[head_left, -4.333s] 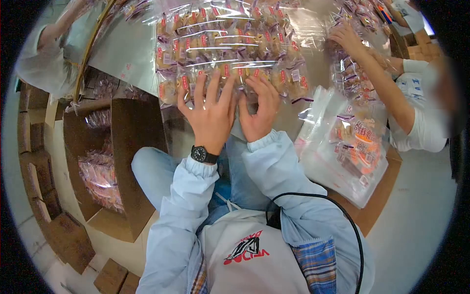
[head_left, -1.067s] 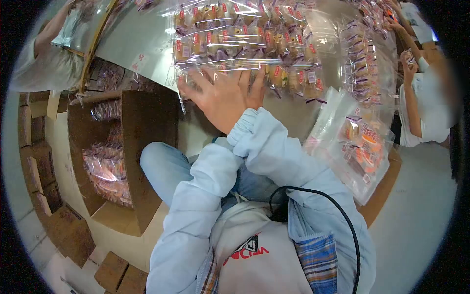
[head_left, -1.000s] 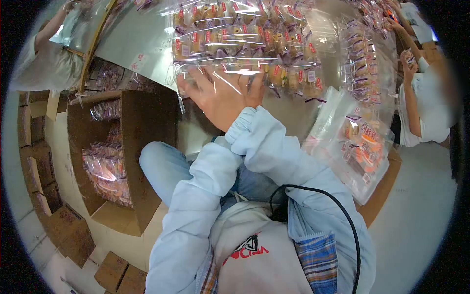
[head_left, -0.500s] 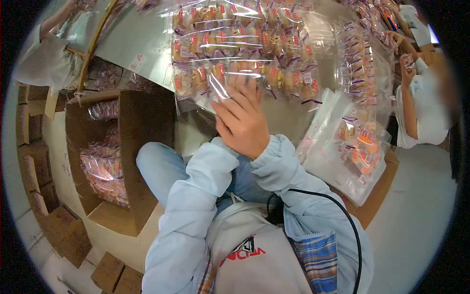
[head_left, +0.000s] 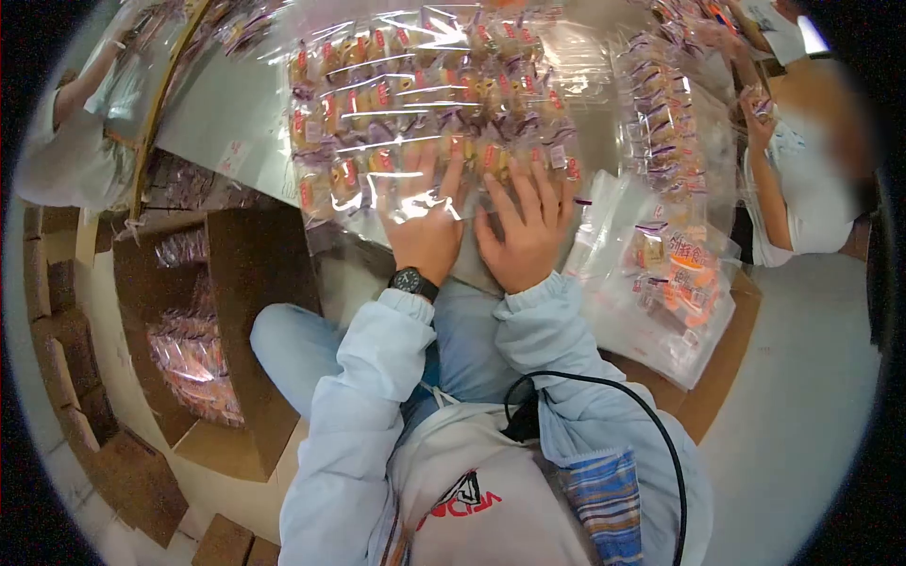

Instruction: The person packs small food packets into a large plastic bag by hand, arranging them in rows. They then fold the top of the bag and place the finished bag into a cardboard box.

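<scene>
Rows of individually wrapped small baked cakes (head_left: pixel 344 104) lie on the table, under shiny clear plastic that looks like a large bag. My left hand (head_left: pixel 422 231), with a black watch at the wrist, lies flat at the near row, its fingers stretched out and partly behind the glare of the plastic. Beside it my right hand (head_left: pixel 521 231) is spread, fingertips on the near row's right part. Neither hand is closed around anything. To the right of my right hand is a stack of clear plastic bags (head_left: pixel 604 311) with orange print.
An open cardboard box (head_left: pixel 269 283) of wrapped packs stands at my left. Another bagged row of packs (head_left: pixel 665 123) lies on the right. A person (head_left: pixel 812 189) works at the right, and another person (head_left: pixel 80 141) at the far left. More boxes (head_left: pixel 127 481) line the floor.
My hands, overlapping before, are now apart side by side, both resting at the near row. The left hand and its watch have come into view. The whole view has shifted slightly.
</scene>
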Tool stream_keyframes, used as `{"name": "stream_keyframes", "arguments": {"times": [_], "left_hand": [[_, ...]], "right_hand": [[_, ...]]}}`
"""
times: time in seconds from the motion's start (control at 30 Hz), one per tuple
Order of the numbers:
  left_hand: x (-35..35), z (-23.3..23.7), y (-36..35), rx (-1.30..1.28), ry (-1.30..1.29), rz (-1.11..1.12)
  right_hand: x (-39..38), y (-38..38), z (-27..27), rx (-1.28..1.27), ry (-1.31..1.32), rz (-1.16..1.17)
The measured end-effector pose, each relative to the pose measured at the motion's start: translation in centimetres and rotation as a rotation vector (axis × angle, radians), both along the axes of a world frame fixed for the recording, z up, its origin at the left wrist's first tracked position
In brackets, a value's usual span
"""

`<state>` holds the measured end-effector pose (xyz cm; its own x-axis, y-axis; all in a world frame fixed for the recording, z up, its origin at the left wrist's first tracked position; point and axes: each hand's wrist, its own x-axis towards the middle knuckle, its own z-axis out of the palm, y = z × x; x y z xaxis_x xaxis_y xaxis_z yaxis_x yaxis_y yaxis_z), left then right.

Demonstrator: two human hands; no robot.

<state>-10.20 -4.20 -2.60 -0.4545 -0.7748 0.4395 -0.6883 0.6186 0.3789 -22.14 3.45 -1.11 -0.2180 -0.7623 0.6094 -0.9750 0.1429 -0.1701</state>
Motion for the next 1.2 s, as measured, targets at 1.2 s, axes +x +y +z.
{"name": "stream_keyframes", "arguments": {"times": [1.2], "left_hand": [[0.4,-1.0,-0.1,-0.053,0.047,-0.051]], "right_hand": [[-1.4,-1.8,-2.9,-0.11,-0.03,-0.126]]}}
